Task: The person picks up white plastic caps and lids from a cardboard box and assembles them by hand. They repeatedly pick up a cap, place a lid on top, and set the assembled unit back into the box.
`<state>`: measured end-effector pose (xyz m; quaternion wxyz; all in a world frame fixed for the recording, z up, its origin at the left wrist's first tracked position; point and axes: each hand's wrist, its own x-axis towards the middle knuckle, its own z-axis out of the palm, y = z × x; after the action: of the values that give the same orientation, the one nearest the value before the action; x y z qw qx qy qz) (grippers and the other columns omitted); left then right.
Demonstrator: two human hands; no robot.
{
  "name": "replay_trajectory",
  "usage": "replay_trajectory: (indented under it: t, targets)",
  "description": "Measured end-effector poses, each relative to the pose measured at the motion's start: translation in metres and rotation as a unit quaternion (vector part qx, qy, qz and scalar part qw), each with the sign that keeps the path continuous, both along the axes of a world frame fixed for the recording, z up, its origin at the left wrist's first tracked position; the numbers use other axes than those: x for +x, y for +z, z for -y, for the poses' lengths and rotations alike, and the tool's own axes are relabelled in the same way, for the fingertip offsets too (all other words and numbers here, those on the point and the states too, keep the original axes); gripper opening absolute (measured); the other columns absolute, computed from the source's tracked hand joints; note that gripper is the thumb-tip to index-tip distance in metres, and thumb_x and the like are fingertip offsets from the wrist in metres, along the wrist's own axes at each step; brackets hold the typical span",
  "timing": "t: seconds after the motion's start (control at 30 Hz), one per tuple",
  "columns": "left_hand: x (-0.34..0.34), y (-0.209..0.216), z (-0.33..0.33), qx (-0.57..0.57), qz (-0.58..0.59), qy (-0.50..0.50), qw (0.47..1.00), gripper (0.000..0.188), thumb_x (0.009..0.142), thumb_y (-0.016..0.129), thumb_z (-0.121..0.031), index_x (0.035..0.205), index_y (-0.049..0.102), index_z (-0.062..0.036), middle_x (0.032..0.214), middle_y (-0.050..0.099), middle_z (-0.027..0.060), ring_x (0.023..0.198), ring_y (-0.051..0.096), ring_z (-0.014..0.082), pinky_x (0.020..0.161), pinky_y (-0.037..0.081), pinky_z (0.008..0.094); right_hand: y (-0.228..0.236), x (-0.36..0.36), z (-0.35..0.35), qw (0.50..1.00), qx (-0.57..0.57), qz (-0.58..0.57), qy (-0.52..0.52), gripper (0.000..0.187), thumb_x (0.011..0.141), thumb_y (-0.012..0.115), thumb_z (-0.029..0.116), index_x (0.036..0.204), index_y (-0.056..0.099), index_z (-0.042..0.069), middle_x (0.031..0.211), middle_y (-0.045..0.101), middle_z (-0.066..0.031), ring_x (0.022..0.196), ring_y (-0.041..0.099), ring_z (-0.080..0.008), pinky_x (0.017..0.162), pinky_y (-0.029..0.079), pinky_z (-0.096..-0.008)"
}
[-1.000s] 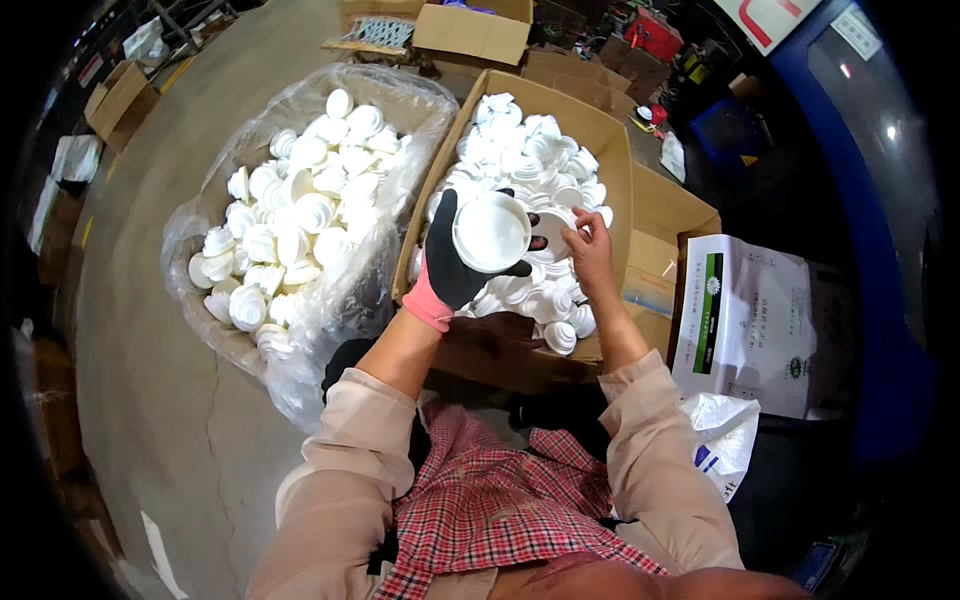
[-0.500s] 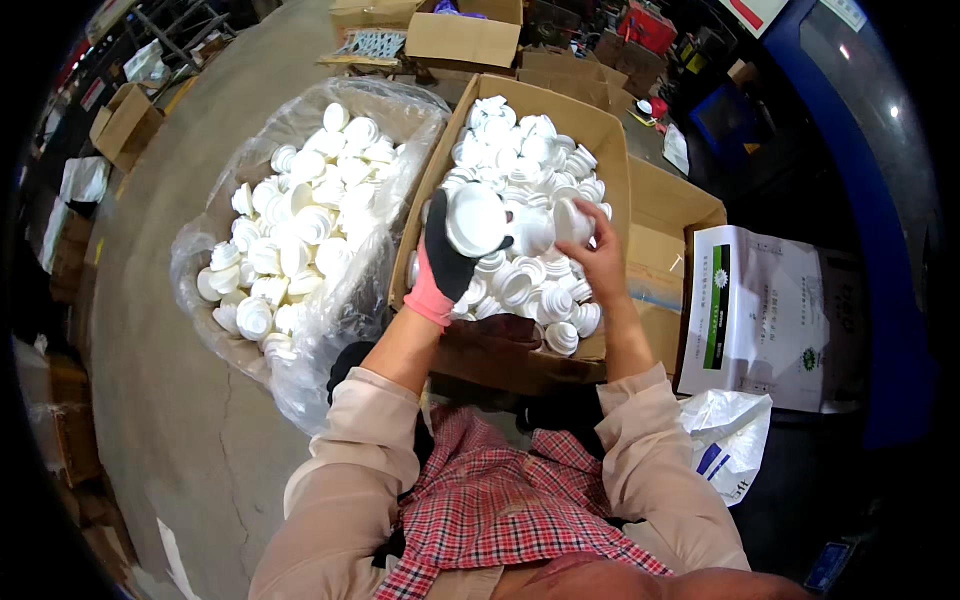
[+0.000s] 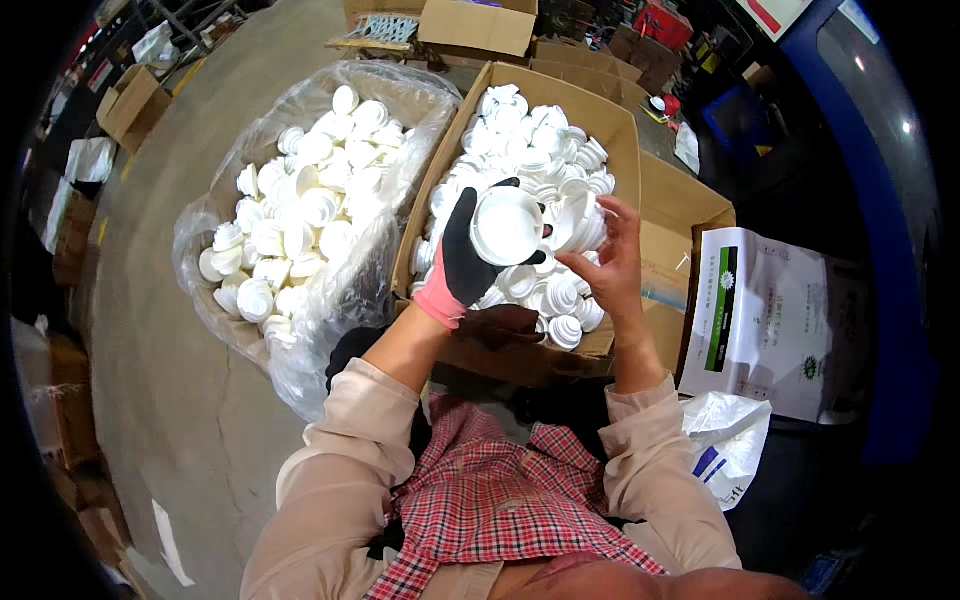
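1. From my end, the biggest thing in view is the grey concrete floor [image 3: 160, 350], with a thin crack running across it at left.
2. On it at left I see a plastic-lined box [image 3: 375, 285], its clear liner spilling over the rim, loaded with a heap of white ridged caps [image 3: 300, 205].
3. Just beside it, right in front of the body, is a cardboard box [image 3: 622, 135], holding another heap of white parts [image 3: 530, 140], many of them stepped like small cones.
4. To the right of that I make out a white printed package [image 3: 760, 320] with a green band, and below it a crumpled white bag [image 3: 730, 445].
5. Now my hands: the left hand [image 3: 462, 260], in a black glove with a pink cuff, is closed around a round white piece [image 3: 505, 228] above the cardboard box, its hollow side facing the camera.
6. The right hand [image 3: 618, 262] is bare, thumb and fingers parted around the edge of a ridged white piece [image 3: 576, 220] beside the left one; I cannot tell whether it is gripped.
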<state>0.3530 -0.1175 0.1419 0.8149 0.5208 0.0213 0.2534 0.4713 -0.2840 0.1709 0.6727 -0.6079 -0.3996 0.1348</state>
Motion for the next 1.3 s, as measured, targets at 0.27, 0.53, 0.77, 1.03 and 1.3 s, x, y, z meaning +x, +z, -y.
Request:
replay_trajectory:
  t: [0.27, 0.53, 0.77, 1.03, 1.3]
  targets:
    - [-0.012, 0.005, 0.004, 0.338, 0.005, 0.116, 0.934, 0.065, 0.081, 0.070, -0.006, 0.139, 0.040, -0.0008, 0.130, 0.054, 0.0138, 0.117, 0.055, 0.0222, 0.098, 0.045, 0.0333, 0.013, -0.029, -0.016, 0.953, -0.103, 0.284, 0.018, 0.072, 0.068, 0.081, 0.010, 0.134, 0.051, 0.010, 0.135, 0.048, -0.0126, 0.122, 0.048, -0.0323, 0.101, 0.040, -0.0402]
    - [-0.016, 0.004, -0.001, 0.316, -0.018, 0.094, 0.944, 0.068, 0.079, 0.068, -0.003, 0.140, 0.038, -0.0030, 0.131, 0.053, 0.0140, 0.119, 0.054, 0.0242, 0.099, 0.044, 0.0337, 0.015, -0.034, -0.020, 0.937, -0.104, 0.332, 0.009, 0.070, 0.068, 0.080, 0.010, 0.133, 0.054, 0.008, 0.134, 0.050, -0.0129, 0.121, 0.048, -0.0328, 0.102, 0.039, -0.0416]
    - [-0.019, 0.009, 0.002, 0.291, -0.017, 0.102, 0.951, 0.057, 0.081, 0.065, -0.002, 0.135, 0.046, -0.0014, 0.125, 0.056, 0.0136, 0.114, 0.056, 0.0227, 0.099, 0.044, 0.0333, 0.018, -0.039, -0.022, 0.935, -0.117, 0.336, 0.003, 0.068, 0.069, 0.077, 0.007, 0.132, 0.054, 0.007, 0.134, 0.049, -0.0138, 0.121, 0.047, -0.0337, 0.103, 0.039, -0.0425]
    - [-0.018, 0.003, 0.001, 0.254, -0.008, 0.079, 0.964, 0.057, 0.084, 0.063, -0.001, 0.137, 0.043, -0.0022, 0.129, 0.055, 0.0125, 0.115, 0.055, 0.0203, 0.100, 0.043, 0.0326, 0.018, -0.040, -0.022, 0.930, -0.119, 0.347, -0.002, 0.067, 0.069, 0.077, 0.007, 0.132, 0.054, 0.007, 0.134, 0.049, -0.0143, 0.122, 0.046, -0.0342, 0.103, 0.038, -0.0429]
    - [-0.020, -0.002, 0.003, 0.223, 0.001, 0.067, 0.973, 0.054, 0.089, 0.062, -0.004, 0.139, 0.042, -0.0017, 0.129, 0.055, 0.0115, 0.114, 0.055, 0.0178, 0.098, 0.044, 0.0314, 0.015, -0.043, -0.023, 0.929, -0.119, 0.351, -0.004, 0.069, 0.067, 0.078, 0.007, 0.132, 0.054, 0.007, 0.133, 0.049, -0.0133, 0.121, 0.046, -0.0332, 0.103, 0.038, -0.0421]
